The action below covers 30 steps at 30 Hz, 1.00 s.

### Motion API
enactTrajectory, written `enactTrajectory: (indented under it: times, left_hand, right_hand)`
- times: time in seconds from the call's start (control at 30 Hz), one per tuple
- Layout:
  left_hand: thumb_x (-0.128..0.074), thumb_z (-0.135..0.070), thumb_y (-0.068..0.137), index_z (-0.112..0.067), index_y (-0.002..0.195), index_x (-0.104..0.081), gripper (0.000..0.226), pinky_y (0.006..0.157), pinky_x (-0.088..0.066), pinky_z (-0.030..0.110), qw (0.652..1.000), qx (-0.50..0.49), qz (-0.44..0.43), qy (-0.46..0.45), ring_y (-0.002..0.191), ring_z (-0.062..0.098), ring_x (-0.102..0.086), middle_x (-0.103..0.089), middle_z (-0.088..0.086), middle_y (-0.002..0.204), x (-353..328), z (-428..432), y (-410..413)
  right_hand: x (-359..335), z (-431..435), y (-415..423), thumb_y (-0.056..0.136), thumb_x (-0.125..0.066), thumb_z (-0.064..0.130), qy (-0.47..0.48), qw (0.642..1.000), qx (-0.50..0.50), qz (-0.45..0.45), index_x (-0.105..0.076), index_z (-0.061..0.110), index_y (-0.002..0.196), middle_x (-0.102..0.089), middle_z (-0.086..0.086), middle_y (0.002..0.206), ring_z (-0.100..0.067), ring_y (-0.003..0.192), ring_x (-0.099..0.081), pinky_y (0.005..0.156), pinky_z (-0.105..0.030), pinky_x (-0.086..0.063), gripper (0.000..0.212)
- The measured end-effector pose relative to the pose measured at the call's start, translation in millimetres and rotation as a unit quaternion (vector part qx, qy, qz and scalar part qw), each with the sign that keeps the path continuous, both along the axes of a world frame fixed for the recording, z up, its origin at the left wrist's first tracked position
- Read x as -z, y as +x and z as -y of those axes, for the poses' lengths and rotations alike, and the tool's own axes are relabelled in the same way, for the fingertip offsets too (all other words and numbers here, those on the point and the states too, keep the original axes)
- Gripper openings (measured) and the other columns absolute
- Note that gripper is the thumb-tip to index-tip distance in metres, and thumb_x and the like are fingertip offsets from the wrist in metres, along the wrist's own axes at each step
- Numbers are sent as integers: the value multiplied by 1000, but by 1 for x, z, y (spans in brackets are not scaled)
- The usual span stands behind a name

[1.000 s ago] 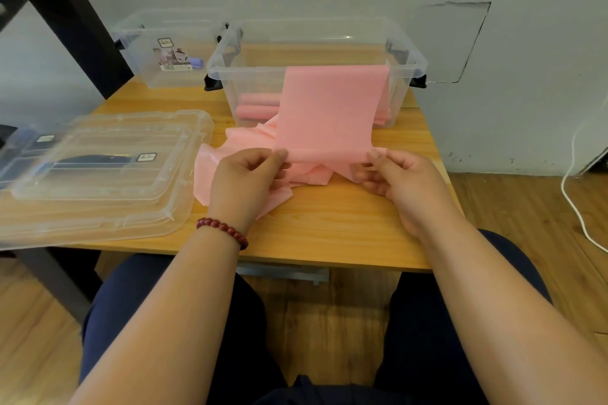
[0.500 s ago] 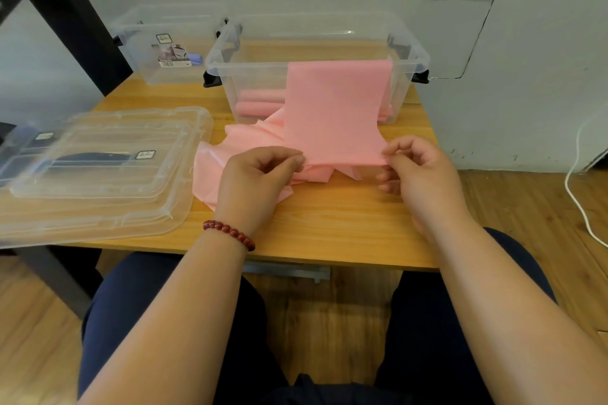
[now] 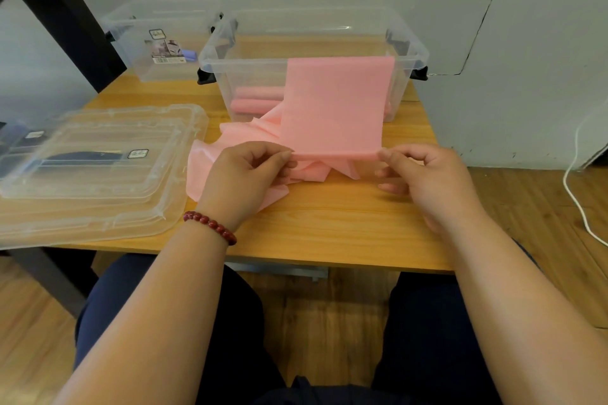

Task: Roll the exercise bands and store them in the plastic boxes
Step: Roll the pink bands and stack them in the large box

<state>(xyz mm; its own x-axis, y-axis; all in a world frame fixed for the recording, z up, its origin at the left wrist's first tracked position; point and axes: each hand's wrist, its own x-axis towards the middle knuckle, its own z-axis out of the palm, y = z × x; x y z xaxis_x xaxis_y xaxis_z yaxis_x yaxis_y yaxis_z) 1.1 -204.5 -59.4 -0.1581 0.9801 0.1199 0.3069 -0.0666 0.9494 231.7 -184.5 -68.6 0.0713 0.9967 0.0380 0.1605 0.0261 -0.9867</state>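
Over the wooden surface, left hand and right hand each clamp a grip on the flat pink exercise band's near edge, its far end draped over the clear plastic box.

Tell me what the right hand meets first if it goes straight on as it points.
The right hand points left along the pink band edge it pinches; beyond that, probably the left hand, though depth is unclear.

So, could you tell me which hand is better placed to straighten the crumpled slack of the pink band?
Probably the left. The left hand pinches the near edge of the pink band directly over its crumpled slack on the table; the right hand pinches the other corner, clear of that heap.
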Motion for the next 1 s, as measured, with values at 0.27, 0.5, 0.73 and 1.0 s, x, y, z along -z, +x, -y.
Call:
enactTrajectory:
  times: [0.27, 0.5, 0.73, 1.0]
  left_hand:
    - [-69, -13, 87, -17, 88, -72, 5, 67, -56, 21, 997, -23, 75, -15, 64, 4, -65, -72, -5, 69, 2, -2, 7]
    - [-69, -18, 88, -18, 87, -74, 5, 65, -56, 19, 999, -21, 32, -14, 71, 5, -66, -73, -4, 77, 2, 0, 3]
    - [-68, -20, 89, -21, 84, -72, 6, 74, -57, 27, 998, -40, 36, -35, 82, 11, -70, -74, -3, 82, 2, -2, 5]
    - [-70, -14, 88, -19, 88, -68, 5, 67, -59, 33, 989, -52, 128, -54, 67, 12, -70, -74, 4, 74, 0, -2, 9]
  right_hand:
    - [2, 0, -5, 91, -65, 20, 21, 999, 50, 5, -72, 15, 76, -67, -3, 99, -12, 79, -68, 62, -24, -56, 17]
    - [-1, -2, -7, 86, -72, 24, -40, 991, 88, -91, -71, 16, 71, -68, 6, 62, -6, 60, -65, 66, -26, -54, 17]
    - [-3, -2, -16, 86, -71, 10, -59, 979, 122, -152, -60, 8, 71, -71, -5, 80, -15, 70, -73, 67, -24, -58, 18]
    - [2, -6, -15, 81, -74, 10, -18, 992, 106, -59, -63, 24, 75, -70, 6, 87, -9, 62, -61, 64, -26, -48, 19]
